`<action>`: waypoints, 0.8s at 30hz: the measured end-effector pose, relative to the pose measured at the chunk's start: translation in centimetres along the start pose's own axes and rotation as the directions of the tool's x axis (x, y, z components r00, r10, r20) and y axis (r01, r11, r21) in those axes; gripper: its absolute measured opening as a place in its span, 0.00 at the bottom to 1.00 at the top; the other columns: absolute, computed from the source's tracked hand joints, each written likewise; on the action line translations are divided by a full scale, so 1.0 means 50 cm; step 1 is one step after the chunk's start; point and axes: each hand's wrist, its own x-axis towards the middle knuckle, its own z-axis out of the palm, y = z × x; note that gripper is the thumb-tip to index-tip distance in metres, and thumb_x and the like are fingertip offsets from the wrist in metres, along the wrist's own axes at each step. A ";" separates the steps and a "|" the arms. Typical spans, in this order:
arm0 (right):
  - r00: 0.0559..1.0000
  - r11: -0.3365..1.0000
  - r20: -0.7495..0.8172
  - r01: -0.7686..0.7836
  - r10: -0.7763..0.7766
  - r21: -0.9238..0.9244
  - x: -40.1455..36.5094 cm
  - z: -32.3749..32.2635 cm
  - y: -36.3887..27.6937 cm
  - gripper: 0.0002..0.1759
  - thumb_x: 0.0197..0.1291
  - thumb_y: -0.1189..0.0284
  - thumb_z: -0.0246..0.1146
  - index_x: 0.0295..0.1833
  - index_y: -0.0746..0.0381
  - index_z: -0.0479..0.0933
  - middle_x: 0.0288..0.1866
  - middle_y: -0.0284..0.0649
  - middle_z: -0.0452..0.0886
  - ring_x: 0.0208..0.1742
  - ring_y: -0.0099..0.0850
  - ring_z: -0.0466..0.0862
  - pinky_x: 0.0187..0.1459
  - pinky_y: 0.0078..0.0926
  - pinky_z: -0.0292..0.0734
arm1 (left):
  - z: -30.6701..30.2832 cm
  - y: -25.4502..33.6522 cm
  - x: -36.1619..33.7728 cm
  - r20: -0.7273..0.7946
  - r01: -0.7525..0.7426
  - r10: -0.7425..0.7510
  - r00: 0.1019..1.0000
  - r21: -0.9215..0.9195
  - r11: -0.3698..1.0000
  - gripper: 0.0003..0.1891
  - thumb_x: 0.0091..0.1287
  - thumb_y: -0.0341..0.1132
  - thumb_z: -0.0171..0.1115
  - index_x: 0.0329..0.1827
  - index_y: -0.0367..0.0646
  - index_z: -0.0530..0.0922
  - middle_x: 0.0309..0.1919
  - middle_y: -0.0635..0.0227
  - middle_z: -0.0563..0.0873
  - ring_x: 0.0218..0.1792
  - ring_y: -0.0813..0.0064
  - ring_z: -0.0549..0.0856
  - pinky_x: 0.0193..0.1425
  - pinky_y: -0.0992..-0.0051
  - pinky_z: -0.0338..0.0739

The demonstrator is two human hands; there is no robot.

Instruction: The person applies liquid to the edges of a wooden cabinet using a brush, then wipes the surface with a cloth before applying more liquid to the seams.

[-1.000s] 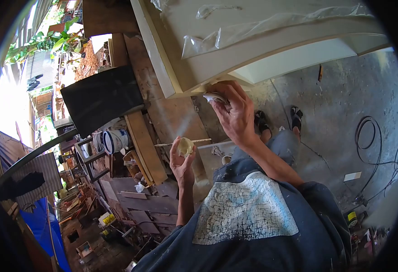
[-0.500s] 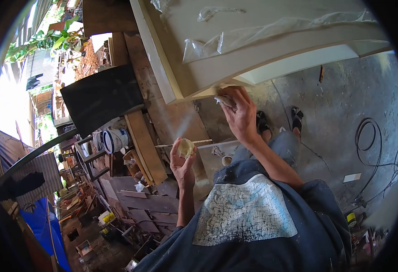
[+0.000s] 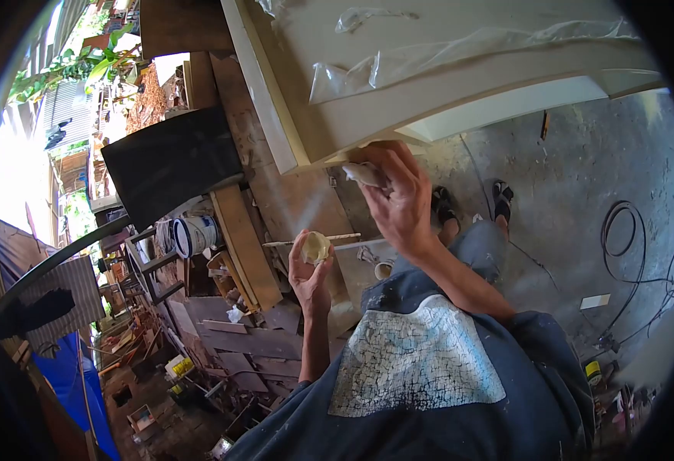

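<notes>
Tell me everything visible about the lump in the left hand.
The lump is a pale yellowish, rounded wad, putty-like by its look, with a dented, uneven surface. The fingers of the left hand pinch it from below, held up and clear of the cream panel. Nothing else touches it.

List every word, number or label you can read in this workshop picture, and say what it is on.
None can be read.
White bucket: blue band, any label too blurred.
Shirt print: cracked white patch, no letters.
Yellow container: too small to read.
</notes>
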 end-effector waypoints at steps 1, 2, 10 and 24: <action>0.999 0.999 -0.013 0.038 -0.038 -0.010 -0.004 0.004 0.003 0.14 0.56 0.85 0.73 0.48 0.64 0.83 0.46 0.42 0.85 0.42 0.35 0.88 0.43 0.29 0.83 | -0.002 0.001 -0.004 0.000 0.006 -0.006 1.000 -0.005 1.000 0.32 0.62 0.18 0.69 0.72 0.37 0.73 0.75 0.61 0.70 0.69 0.65 0.78 0.71 0.58 0.80; 0.996 0.996 -0.025 0.090 -0.091 -0.019 0.000 0.008 0.010 0.14 0.56 0.85 0.73 0.48 0.64 0.83 0.46 0.42 0.85 0.42 0.35 0.88 0.43 0.29 0.83 | -0.001 0.000 -0.001 0.006 -0.002 0.002 1.000 -0.008 1.000 0.32 0.62 0.18 0.69 0.72 0.37 0.73 0.75 0.60 0.70 0.69 0.65 0.78 0.71 0.58 0.80; 1.000 0.999 0.008 -0.013 0.014 -0.036 -0.005 0.000 0.011 0.14 0.56 0.86 0.73 0.48 0.64 0.83 0.46 0.41 0.85 0.42 0.35 0.88 0.42 0.29 0.83 | 0.000 -0.001 -0.004 -0.015 0.001 -0.001 1.000 0.000 1.000 0.33 0.62 0.17 0.68 0.73 0.37 0.73 0.76 0.60 0.70 0.70 0.64 0.77 0.72 0.58 0.80; 1.000 1.000 -0.015 -0.006 0.006 -0.024 -0.002 0.007 0.002 0.14 0.57 0.87 0.72 0.48 0.65 0.83 0.44 0.43 0.84 0.40 0.36 0.86 0.42 0.28 0.81 | -0.012 -0.010 -0.008 0.008 -0.035 0.035 0.999 -0.020 0.999 0.34 0.61 0.19 0.71 0.73 0.40 0.74 0.74 0.63 0.73 0.68 0.67 0.79 0.72 0.58 0.80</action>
